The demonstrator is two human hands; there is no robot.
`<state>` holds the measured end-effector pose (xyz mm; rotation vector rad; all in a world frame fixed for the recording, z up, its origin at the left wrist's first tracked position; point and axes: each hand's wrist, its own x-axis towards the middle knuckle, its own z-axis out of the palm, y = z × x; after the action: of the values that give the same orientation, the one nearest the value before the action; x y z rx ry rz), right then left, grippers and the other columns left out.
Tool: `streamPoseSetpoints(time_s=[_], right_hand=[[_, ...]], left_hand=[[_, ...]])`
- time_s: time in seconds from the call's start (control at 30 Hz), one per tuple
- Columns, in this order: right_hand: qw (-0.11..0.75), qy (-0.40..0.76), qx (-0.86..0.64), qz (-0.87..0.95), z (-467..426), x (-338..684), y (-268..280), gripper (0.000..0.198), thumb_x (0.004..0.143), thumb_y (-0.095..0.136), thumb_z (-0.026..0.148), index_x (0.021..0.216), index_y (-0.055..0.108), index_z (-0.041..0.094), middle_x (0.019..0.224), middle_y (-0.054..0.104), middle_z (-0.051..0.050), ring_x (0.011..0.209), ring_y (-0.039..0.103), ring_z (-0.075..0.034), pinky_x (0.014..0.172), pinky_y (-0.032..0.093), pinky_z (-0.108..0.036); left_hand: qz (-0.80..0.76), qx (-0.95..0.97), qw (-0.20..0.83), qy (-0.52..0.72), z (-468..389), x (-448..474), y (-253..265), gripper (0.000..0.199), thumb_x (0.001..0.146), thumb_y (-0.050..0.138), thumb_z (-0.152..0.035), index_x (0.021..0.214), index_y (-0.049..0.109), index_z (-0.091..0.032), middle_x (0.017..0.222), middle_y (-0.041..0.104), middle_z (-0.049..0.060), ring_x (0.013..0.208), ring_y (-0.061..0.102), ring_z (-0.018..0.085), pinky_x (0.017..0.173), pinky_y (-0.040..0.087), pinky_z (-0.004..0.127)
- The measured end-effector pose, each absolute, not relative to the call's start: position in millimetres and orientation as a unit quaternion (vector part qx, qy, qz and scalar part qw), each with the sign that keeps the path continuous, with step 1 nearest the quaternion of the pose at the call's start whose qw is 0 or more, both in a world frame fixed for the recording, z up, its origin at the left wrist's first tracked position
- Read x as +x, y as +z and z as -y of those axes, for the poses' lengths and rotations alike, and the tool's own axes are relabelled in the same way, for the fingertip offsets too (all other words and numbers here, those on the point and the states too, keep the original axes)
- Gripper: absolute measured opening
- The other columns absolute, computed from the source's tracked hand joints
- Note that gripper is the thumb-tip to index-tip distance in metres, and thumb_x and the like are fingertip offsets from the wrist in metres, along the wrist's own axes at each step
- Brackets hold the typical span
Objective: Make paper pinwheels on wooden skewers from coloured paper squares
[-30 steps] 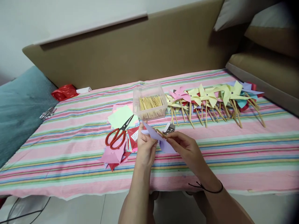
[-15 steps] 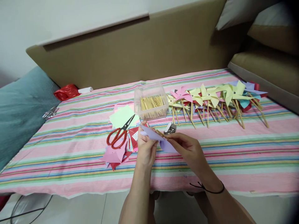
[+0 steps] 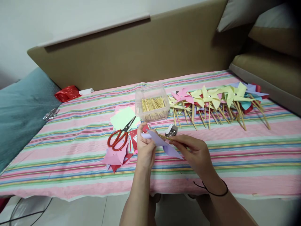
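Note:
A purple paper pinwheel (image 3: 162,142) is between my hands, above the striped cloth. My left hand (image 3: 146,147) is closed on its paper, with fingers curled behind it. In a pinch, my right hand (image 3: 190,147) holds a thin wooden stick (image 3: 166,137) whose far end meets the pinwheel's paper; the joint itself is hidden. Just beyond my right hand lies a small open box of metal pins (image 3: 171,130). To the left of my left hand are red-handled scissors (image 3: 121,135), on top of coloured paper sheets (image 3: 123,117).
A clear plastic box (image 3: 152,105) of wooden sticks stands behind my hands. Finished pinwheels (image 3: 211,97) lie in a row at the right. Paper scraps (image 3: 116,157) lie at the left, with a red plastic bag (image 3: 67,93) farther back. The striped cloth (image 3: 70,141) ends at a front edge.
My right hand has shifted slightly to the right with the stick. The pinwheel has turned, so its purple blade now points lower right. My left index finger has lifted a little.

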<state>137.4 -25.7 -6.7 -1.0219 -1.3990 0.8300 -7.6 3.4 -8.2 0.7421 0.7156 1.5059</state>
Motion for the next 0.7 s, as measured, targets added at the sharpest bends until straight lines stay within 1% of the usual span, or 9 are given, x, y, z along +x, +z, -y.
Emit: streamPoseSetpoints(time_s=[0.1, 0.2, 0.37, 0.43, 0.53, 0.6, 0.7], right_hand=[[0.576, 0.339, -0.425, 0.611, 25.4, 138.5, -6.7, 0.018, 0.082, 0.063, 0.013, 0.092, 0.074, 0.024, 0.087, 0.074, -0.002, 0.08, 0.068, -0.016, 0.071, 0.053, -0.026], [0.575, 0.34, -0.412, 0.621, 26.0, 138.9, -6.5, 0.021, 0.084, 0.061, 0.013, 0.095, 0.074, 0.025, 0.089, 0.075, -0.002, 0.082, 0.068, -0.016, 0.073, 0.053, -0.026], [0.561, 0.348, -0.409, 0.63, 27.5, 139.5, -6.4, 0.023, 0.084, 0.061, 0.013, 0.098, 0.074, 0.024, 0.092, 0.075, -0.003, 0.083, 0.069, -0.017, 0.074, 0.053, -0.028], [0.56, 0.348, -0.411, 0.63, 27.9, 139.7, -6.1, 0.022, 0.084, 0.061, 0.013, 0.098, 0.074, 0.024, 0.093, 0.075, -0.003, 0.084, 0.069, -0.018, 0.074, 0.053, -0.028], [0.561, 0.354, -0.416, 0.622, 28.1, 139.4, -5.4, 0.021, 0.083, 0.061, 0.013, 0.096, 0.074, 0.023, 0.091, 0.075, -0.003, 0.083, 0.069, -0.018, 0.073, 0.054, -0.027], [0.565, 0.36, -0.426, 0.608, 27.6, 138.6, -5.4, 0.02, 0.081, 0.061, 0.013, 0.093, 0.075, 0.022, 0.09, 0.075, -0.003, 0.082, 0.07, -0.018, 0.072, 0.054, -0.026], [0.563, 0.364, -0.449, 0.591, 26.4, 137.1, -6.5, 0.02, 0.077, 0.06, 0.011, 0.089, 0.074, 0.02, 0.085, 0.075, -0.003, 0.077, 0.069, -0.017, 0.066, 0.054, -0.024]], left_hand=[[-0.312, 0.334, 0.609, 0.648, -3.3, -8.1, -7.3, 0.074, 0.055, 0.084, -0.018, 0.117, 0.044, -0.029, 0.066, 0.059, -0.007, 0.063, 0.064, 0.012, 0.06, 0.05, 0.022], [-0.31, 0.331, 0.61, 0.65, -3.6, -7.7, -6.7, 0.072, 0.058, 0.083, -0.022, 0.117, 0.043, -0.029, 0.063, 0.058, -0.007, 0.071, 0.066, 0.014, 0.064, 0.051, 0.023], [-0.297, 0.335, 0.612, 0.652, -3.8, -6.9, -5.9, 0.069, 0.06, 0.083, -0.023, 0.116, 0.044, -0.029, 0.061, 0.058, -0.009, 0.068, 0.066, 0.011, 0.076, 0.052, 0.026], [-0.291, 0.336, 0.612, 0.654, -3.6, -6.7, -5.5, 0.068, 0.059, 0.083, -0.024, 0.115, 0.045, -0.029, 0.062, 0.059, -0.009, 0.069, 0.066, 0.012, 0.074, 0.052, 0.025], [-0.287, 0.338, 0.607, 0.66, -3.4, -6.5, -6.0, 0.069, 0.056, 0.085, -0.022, 0.113, 0.045, -0.029, 0.069, 0.062, -0.006, 0.075, 0.067, 0.014, 0.069, 0.052, 0.025], [-0.282, 0.342, 0.603, 0.663, -3.5, -6.0, -7.1, 0.069, 0.056, 0.085, -0.02, 0.113, 0.046, -0.028, 0.073, 0.063, -0.005, 0.076, 0.067, 0.014, 0.072, 0.052, 0.026], [-0.281, 0.346, 0.599, 0.665, -4.1, -4.3, -8.1, 0.068, 0.059, 0.083, -0.019, 0.114, 0.046, -0.028, 0.072, 0.063, -0.006, 0.07, 0.066, 0.012, 0.075, 0.051, 0.026]])
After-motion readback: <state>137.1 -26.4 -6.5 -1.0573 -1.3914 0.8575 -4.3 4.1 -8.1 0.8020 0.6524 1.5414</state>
